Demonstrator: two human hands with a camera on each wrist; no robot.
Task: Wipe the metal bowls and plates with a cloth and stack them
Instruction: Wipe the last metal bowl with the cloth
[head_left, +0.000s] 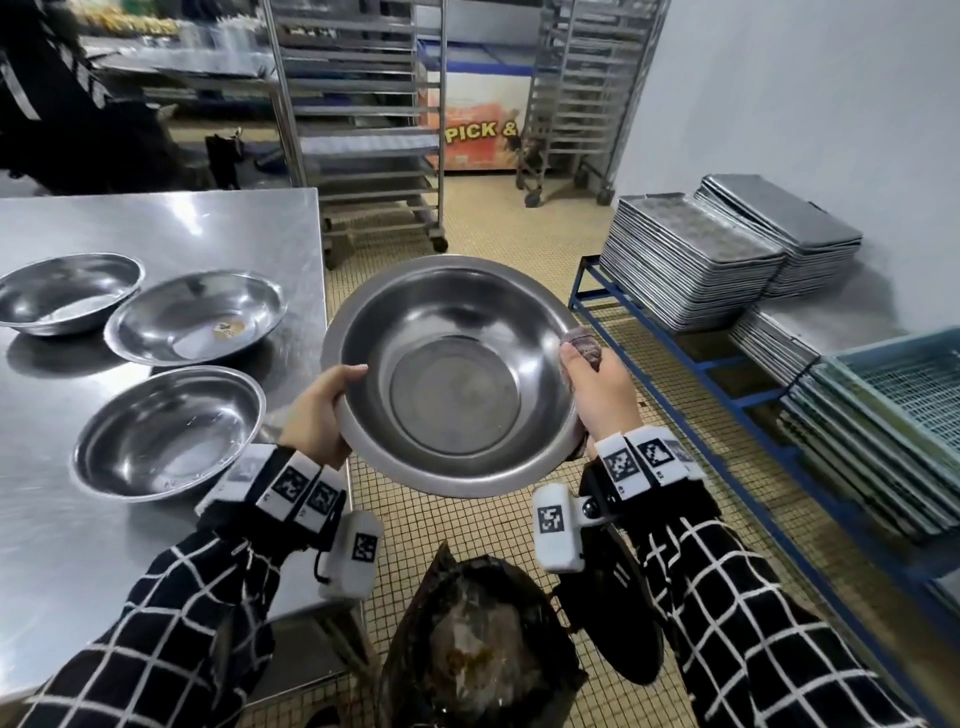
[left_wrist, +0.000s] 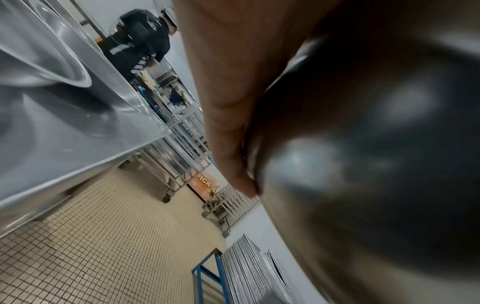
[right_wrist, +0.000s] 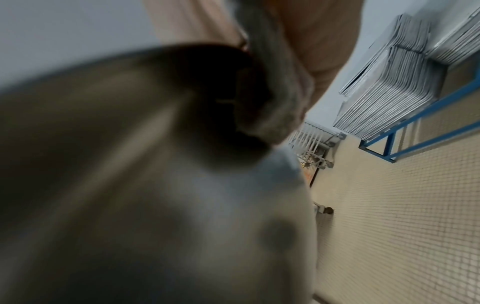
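I hold a large metal bowl (head_left: 453, 374) in the air beyond the table's right edge, its hollow tilted toward me. My left hand (head_left: 322, 410) grips its left rim, thumb over the lip. At the right rim, my right hand (head_left: 597, 384) pinches a grey-purple cloth (head_left: 582, 345) against the metal. In the left wrist view my fingers (left_wrist: 228, 115) lie along the bowl's dark underside (left_wrist: 376, 144). The right wrist view shows the cloth (right_wrist: 275, 98) pressed to the blurred bowl (right_wrist: 130, 185).
Three smaller metal bowls (head_left: 67, 293) (head_left: 197, 317) (head_left: 169, 431) sit apart on the steel table (head_left: 156, 223) at left. Stacked trays (head_left: 691, 260) rest on a blue rack (head_left: 675, 353) at right. A dark bag-lined bin (head_left: 478, 649) stands below. Rolling racks (head_left: 363, 130) are behind; a person (head_left: 62, 104) stands far left.
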